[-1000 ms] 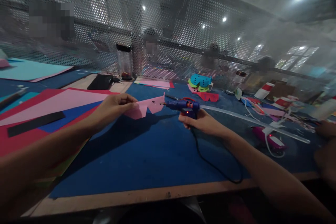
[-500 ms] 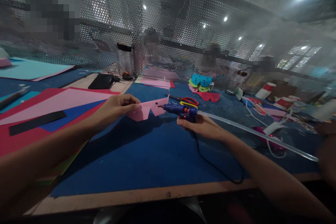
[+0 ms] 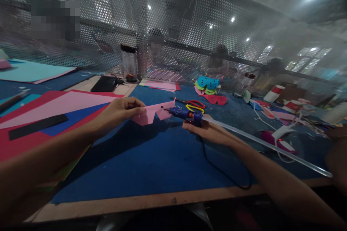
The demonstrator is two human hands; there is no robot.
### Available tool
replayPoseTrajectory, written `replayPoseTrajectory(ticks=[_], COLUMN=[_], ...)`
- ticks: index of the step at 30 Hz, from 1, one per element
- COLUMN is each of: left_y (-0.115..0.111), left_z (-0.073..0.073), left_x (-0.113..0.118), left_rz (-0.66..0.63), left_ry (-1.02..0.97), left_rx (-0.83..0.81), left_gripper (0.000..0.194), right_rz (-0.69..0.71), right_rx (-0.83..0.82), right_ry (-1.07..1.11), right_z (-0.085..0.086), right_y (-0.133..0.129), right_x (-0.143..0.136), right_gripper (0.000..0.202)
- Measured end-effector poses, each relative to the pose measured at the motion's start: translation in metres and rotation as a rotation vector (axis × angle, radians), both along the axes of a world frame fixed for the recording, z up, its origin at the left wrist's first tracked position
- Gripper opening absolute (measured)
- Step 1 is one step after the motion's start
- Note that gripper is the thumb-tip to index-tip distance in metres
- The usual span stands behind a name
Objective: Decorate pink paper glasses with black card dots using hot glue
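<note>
My left hand (image 3: 130,110) pinches the left end of a pink glasses-shaped paper cutout (image 3: 148,116), held a little above the blue table. A small black spot shows on the cutout's right half. Wrapped in my right hand (image 3: 202,130) is a blue glue gun (image 3: 184,113), its nozzle at that spot; whether it touches I cannot tell. A long clear glue stick (image 3: 257,140) runs out of the gun's back to the right. Scissors (image 3: 195,106) with red and yellow handles lie just behind the gun.
Paper glasses in blue and green (image 3: 207,83) and red (image 3: 217,99) lie at the back. Coloured sheets (image 3: 73,104) and a black strip (image 3: 38,126) are on the left. A jar (image 3: 129,63) stands by the perforated metal screen (image 3: 179,18). Another person's arm (image 3: 337,158) is at right.
The glue gun has shifted very slightly left, and its glue stick's far end has dipped lower. My left hand keeps the pink cutout almost still.
</note>
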State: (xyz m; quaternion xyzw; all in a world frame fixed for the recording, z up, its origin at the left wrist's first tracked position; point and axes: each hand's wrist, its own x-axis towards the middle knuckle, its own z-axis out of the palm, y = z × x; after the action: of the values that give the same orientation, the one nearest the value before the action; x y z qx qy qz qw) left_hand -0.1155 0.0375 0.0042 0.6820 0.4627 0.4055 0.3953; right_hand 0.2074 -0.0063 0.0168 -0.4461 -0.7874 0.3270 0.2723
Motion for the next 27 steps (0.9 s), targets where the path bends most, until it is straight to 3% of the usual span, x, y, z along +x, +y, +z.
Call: replayPoseTrajectory(ticks=[16,27], left_y=[-0.0009,0.0001], left_z=[0.0007,0.0004], left_x=[0.0000,-0.0004], left_rz=[0.005,0.015], left_ry=[0.017,0.037], left_rx=[-0.001,0.007], left_gripper=[0.030,0.031], right_rz=[0.040,0.031], right_rx=[0.225,0.290], right_ry=[-0.135,-0.202], right_z=[0.0014,0.0014], right_y=[-0.0009,0.0005], right_x=[0.0019,0.0010], right_gripper=[0.036,0.031])
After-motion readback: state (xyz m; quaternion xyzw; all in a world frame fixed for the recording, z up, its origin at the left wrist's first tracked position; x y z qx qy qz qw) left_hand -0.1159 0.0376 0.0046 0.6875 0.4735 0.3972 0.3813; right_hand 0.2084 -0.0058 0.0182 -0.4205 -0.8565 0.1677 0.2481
